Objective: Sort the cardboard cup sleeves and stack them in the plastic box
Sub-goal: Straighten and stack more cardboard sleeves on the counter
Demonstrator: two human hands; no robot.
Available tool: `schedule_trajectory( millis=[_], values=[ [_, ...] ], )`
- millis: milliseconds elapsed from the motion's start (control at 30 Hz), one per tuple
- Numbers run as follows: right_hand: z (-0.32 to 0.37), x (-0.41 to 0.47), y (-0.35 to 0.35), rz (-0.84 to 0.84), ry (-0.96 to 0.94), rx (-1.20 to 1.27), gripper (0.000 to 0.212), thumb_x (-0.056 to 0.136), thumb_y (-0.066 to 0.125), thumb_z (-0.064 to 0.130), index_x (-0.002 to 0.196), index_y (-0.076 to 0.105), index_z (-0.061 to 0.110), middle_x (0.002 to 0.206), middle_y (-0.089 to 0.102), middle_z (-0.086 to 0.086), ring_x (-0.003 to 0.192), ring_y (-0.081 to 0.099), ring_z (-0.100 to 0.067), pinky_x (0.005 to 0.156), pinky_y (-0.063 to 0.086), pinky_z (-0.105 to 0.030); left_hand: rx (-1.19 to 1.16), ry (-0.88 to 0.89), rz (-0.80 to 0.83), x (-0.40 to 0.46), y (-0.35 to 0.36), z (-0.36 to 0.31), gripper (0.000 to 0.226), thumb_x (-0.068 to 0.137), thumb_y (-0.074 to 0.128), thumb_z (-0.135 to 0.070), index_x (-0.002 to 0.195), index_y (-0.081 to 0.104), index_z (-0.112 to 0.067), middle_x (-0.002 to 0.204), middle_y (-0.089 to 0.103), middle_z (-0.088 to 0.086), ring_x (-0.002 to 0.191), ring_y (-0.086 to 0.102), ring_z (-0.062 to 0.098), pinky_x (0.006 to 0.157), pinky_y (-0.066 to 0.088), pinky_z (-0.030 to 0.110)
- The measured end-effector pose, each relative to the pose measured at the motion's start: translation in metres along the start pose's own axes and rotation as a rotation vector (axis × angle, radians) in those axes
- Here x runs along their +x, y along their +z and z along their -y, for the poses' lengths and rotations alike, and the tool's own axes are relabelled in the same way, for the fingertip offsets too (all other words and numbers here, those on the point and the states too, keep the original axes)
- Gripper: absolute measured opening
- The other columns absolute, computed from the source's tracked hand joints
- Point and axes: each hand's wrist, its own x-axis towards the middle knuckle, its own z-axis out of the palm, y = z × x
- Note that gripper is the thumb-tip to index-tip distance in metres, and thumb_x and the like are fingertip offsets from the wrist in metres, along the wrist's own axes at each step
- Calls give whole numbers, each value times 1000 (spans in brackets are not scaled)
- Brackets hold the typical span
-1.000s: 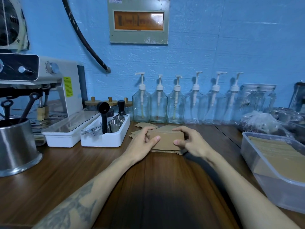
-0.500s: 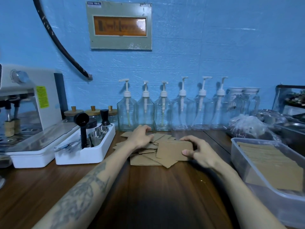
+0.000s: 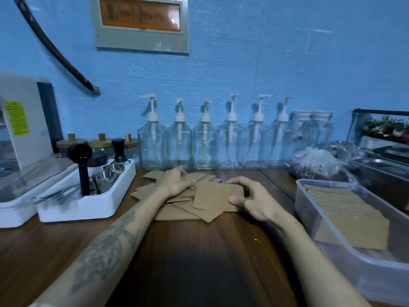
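A loose pile of flat brown cardboard cup sleeves [image 3: 177, 212] lies on the wooden counter in front of the pump bottles. My right hand [image 3: 252, 198] grips a small even stack of sleeves [image 3: 215, 197] by its right end, thumb on top, just above the pile's right side. My left hand [image 3: 177, 181] rests on the left part of the pile, fingers bent over the sleeves there; whether it grips one is hidden. At the right stands the clear plastic box [image 3: 363, 269], with a neat row of sleeves [image 3: 345, 214] stacked inside.
A white tray [image 3: 88, 204] with a black tamper and metal cups stands left of the pile, beside a coffee machine base [image 3: 20, 180]. Several glass pump bottles [image 3: 203, 145] line the blue wall. A plastic bag [image 3: 318, 165] and metal trays lie behind the box.
My left hand let go of the stack and went back onto the loose pile. My right hand has kept the stack and shifted it slightly right. The camera has turned right.
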Motion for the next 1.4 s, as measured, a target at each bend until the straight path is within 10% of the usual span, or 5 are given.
schedule_trajectory(
  millis=[233, 400, 800, 1200, 1400],
  values=[
    [-1, 1, 1, 6, 4, -5, 40, 86, 74, 11, 120, 64, 30, 109, 68, 2, 91, 59, -15, 82, 47, -32, -152, 58, -105, -10, -13, 1, 58, 76, 83, -16, 128, 58, -16, 132, 54, 7, 120, 53, 23, 106, 42, 32],
    [0, -1, 1, 0, 3, 4, 39, 86, 74, 12, 117, 63, 33, 114, 66, -1, 95, 58, -19, 89, 50, -38, -355, 8, -189, -30, -23, 3, 27, 85, 73, -2, 107, 69, -18, 99, 68, 16, 65, 61, 13, 47, 41, 11],
    [15, -5, 10, 19, 7, 77, 38, 88, 71, 7, 111, 61, 36, 100, 65, -13, 64, 57, -19, 51, 48, -21, -814, 112, -320, -121, -66, 3, 41, 85, 72, 0, 121, 53, -9, 101, 69, 4, 82, 64, 13, 82, 56, 28],
    [28, -10, 17, 187, -34, 179, 54, 87, 60, -16, 131, 59, 15, 123, 56, -29, 88, 56, -30, 75, 57, -48, -460, 142, -174, -138, -32, 8, 35, 83, 78, -12, 111, 57, -13, 75, 43, -6, 67, 45, 2, 58, 35, 5],
    [38, -12, 22, 279, -39, 144, 73, 77, 55, -20, 135, 53, 24, 125, 55, -6, 105, 56, -22, 69, 57, -24, -388, 181, -34, -132, -23, 10, 84, 88, 73, -33, 151, 18, -39, 151, 38, -8, 139, 33, 15, 114, 26, 32]
  ],
)
